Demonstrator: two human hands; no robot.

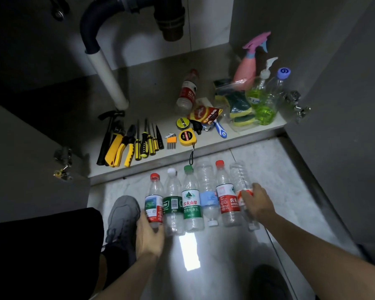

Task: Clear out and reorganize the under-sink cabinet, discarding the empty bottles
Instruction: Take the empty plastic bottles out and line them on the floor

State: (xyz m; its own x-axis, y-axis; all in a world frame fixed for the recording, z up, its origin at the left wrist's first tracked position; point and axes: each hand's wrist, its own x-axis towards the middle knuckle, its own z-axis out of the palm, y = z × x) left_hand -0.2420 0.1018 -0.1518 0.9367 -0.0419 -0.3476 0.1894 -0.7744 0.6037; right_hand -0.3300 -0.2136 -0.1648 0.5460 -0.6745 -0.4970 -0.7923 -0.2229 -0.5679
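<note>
Hands (148,234) (257,202) flank bottles (191,202) (six) — floor

There is a single view – a wide-angle camera worn on the person's head, looking forward and steeply down. It faces into the open under-sink cabinet (204,68), whose drain pipes (169,18) fill the top edge of the frame while the cabinet floor runs across the middle. Nearer the lens lies the tiled floor (290,180) with a row of bottles (191,202) close in, and both forearms enter from the bottom edge. The left hand (148,234) and right hand (258,200) sit low in the frame – near the camera. Straight lines bow toward the edges.
</note>
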